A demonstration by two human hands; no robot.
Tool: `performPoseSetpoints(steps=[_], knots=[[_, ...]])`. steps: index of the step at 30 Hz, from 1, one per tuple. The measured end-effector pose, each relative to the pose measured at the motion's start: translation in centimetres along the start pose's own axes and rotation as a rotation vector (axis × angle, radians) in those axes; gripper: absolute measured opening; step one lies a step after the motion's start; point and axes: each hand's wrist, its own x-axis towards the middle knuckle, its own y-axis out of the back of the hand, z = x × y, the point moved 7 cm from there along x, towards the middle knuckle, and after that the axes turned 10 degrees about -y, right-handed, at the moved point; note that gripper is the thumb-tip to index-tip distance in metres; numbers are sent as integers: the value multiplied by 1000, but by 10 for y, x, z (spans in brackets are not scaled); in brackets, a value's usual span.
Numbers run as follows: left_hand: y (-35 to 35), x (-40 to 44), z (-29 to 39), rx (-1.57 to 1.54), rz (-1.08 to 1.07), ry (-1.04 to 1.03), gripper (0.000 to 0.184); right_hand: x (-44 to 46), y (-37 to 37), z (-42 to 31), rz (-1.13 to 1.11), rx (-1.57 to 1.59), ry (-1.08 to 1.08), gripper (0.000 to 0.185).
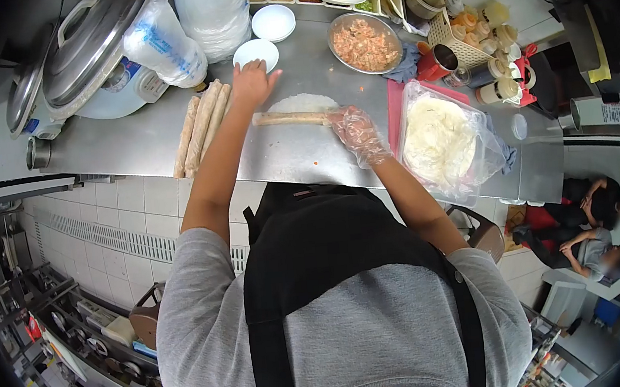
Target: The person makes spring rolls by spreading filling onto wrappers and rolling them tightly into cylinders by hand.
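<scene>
My bare left hand (255, 85) reaches to the near edge of a small white bowl (257, 55), its fingertips at the rim and its thumb apart. My right hand (359, 133), in a clear plastic glove, lies over the right end of a long filled roll (291, 118) on the steel counter. A thin pale round wrapper (306, 103) lies flat just behind that roll. Several finished rolls (198, 133) lie side by side left of my left forearm. A metal bowl of orange-pink filling (365, 43) stands behind my right hand.
To the right, a tray of white dough (435, 137) in plastic sits on a red board (395, 103). Beyond it are a red cup (437, 63) and a basket of bottles (463, 41). Another white bowl (273, 23), plastic-wrapped stacks (212, 16) and large lidded pots (95, 50) stand behind. Two people sit far right.
</scene>
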Motion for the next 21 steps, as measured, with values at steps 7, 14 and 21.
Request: performPoseSetpoints(steps=[7, 14, 21], knots=[[33, -16, 22, -80, 359, -135, 43, -5, 2, 4, 39, 79, -40, 14], [33, -71, 76, -303, 339, -369, 31, -27, -2, -4, -118, 106, 63, 30], [9, -108, 87, -448, 159, -356, 38, -18, 26, -30, 73, 138, -59, 38]])
